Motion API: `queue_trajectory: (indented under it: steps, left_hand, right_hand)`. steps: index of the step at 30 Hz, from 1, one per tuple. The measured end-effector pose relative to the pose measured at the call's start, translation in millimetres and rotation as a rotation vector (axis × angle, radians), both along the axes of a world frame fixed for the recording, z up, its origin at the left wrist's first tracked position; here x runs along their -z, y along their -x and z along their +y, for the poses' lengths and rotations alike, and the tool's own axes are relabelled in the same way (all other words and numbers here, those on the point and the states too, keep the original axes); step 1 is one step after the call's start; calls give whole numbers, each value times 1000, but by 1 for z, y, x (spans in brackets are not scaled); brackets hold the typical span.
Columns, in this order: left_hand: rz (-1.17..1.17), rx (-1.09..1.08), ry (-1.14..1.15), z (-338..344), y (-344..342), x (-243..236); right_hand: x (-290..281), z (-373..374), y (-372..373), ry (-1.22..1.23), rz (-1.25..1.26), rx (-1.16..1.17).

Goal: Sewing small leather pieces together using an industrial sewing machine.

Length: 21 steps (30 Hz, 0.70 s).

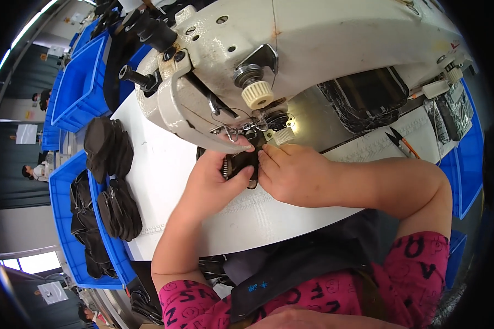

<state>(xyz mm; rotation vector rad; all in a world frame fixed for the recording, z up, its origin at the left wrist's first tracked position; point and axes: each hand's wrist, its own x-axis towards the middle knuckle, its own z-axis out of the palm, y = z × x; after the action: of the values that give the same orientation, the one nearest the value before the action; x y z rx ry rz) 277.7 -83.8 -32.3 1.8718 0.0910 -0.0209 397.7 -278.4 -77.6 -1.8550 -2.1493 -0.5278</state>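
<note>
In the head view, the left hand [208, 183] is clasping a small black zippered fabric piece [239, 162] beneath the sewing machine [324, 38]; the right hand [296, 172] is touching its right edge, whether pinching I cannot tell. It is probably handling light and floppy, stiffer along the zipper, its outer edges offering the best hold.

A bright spot [291, 119] glares just beyond the fingers [274, 156]; the white tabletop [162, 205] around them is well lit; far left of them, a bent window [34, 262] washes out.
</note>
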Motion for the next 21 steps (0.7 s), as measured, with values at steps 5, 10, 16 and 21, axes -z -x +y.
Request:
queue_trajectory:
  steps: [5, 10, 16, 21]
  left_hand:
    - [-403, -161, -1014, -23, -19, 11]
    - [-474, -181, -1097, -20, -19, 15]
    - [-460, -79, -995, -15, -18, 13]
    - [-335, -3, -920, -11, -12, 13]
  right_hand:
    - [4, 1, 2, 9, 10, 3]
    - [6, 2, 3, -5, 13, -7]
    - [10, 4, 3, -84, 8, -32]
    - [8, 7, -1, -184, -66, -97]
